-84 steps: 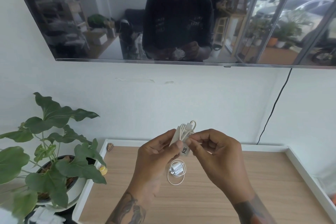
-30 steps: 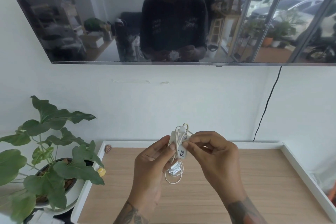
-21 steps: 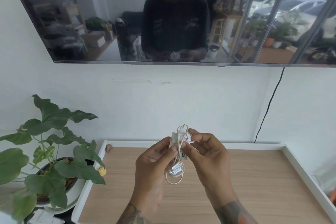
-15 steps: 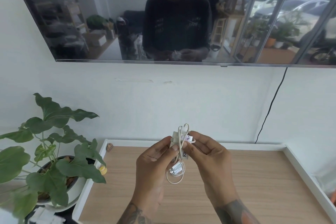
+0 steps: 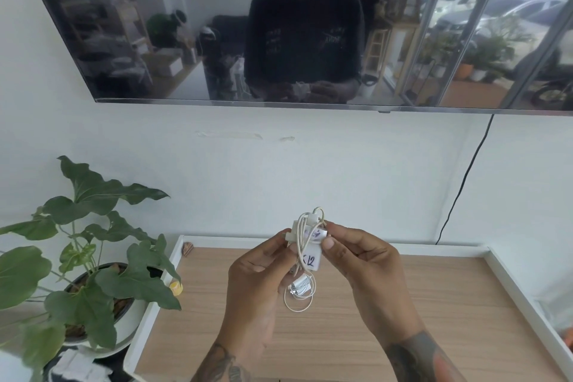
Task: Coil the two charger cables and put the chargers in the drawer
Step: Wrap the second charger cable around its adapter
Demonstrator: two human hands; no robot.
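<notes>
I hold a white charger block, marked "12" in dark ink, up above the wooden top. My left hand pinches its left side. My right hand pinches the thin white cable against its upper right corner. The cable is wound around the block, with a loop sticking up over its top edge. A second white charger with a coiled cable lies on the wood just below my hands. No drawer is in view.
The wooden top has a raised white rim. A potted plant stands at its left. A small yellow object sits by the left rim. A dark wall screen hangs above, with a black cord at right.
My right fingers have shifted from the block's middle up to its top right corner, pressing the cable there. The block stays at about the same height.
</notes>
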